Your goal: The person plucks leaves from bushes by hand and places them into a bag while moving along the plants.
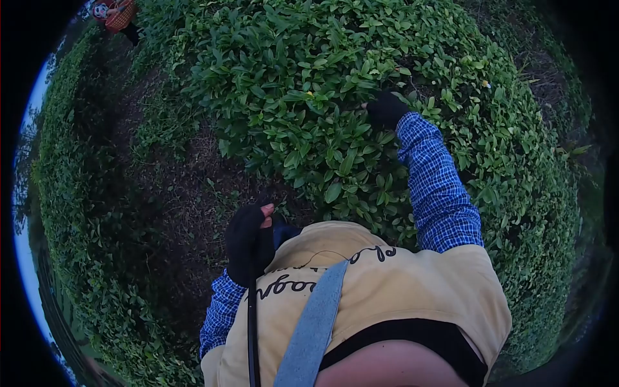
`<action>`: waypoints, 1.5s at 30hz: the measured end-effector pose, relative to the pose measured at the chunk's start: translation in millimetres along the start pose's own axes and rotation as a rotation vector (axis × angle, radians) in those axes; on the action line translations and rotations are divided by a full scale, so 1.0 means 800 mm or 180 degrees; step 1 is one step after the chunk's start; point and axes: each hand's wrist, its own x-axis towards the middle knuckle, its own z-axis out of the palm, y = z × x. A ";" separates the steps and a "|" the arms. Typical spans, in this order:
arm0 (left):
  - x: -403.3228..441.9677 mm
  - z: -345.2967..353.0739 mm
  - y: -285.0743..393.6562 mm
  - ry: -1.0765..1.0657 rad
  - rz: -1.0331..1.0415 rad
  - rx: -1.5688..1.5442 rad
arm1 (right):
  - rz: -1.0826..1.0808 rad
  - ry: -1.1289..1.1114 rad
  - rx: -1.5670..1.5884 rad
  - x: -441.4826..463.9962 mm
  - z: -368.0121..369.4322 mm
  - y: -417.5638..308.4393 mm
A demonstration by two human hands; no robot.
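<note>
Green leafy bushes (277,84) fill the upper middle and right of the view. My right hand (387,109), in a dark fingerless glove and a blue checked sleeve, reaches into the leaves; its fingertips are by the shoots, and what they hold, if anything, is too small to name. My left hand (248,242), gloved the same way, is closed near my waist, its fingertips curled in. A dark strap (253,329) runs down from just below it. Whether the hand grips the strap or something else is hidden. A grey-blue strap (316,322) crosses my tan shirt.
Bare brown soil (193,174) with small weeds lies between the bush rows. Another row of bushes (64,213) stands on the left. At the top left a person (101,10) is beside a red woven basket (120,16).
</note>
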 end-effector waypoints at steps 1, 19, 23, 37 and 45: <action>0.002 -0.001 0.002 -0.0049 -0.0033 0.0009 | 0.0348 -0.0534 0.0366 -0.011 -0.023 -0.010; 0.004 0.011 0.001 -0.0094 0.0177 -0.0114 | -0.1046 -0.0594 -0.0439 -0.067 0.046 -0.023; 0.005 0.012 -0.004 -0.0049 0.0179 -0.0078 | -0.0389 -0.0972 0.1004 -0.083 0.046 -0.004; 0.006 0.016 -0.014 -0.0202 0.0279 -0.0206 | -0.0524 0.0422 0.1040 -0.064 0.026 0.015; 0.002 0.011 -0.015 -0.0185 0.0247 -0.0276 | -0.1129 0.0566 -0.0196 -0.051 0.074 -0.037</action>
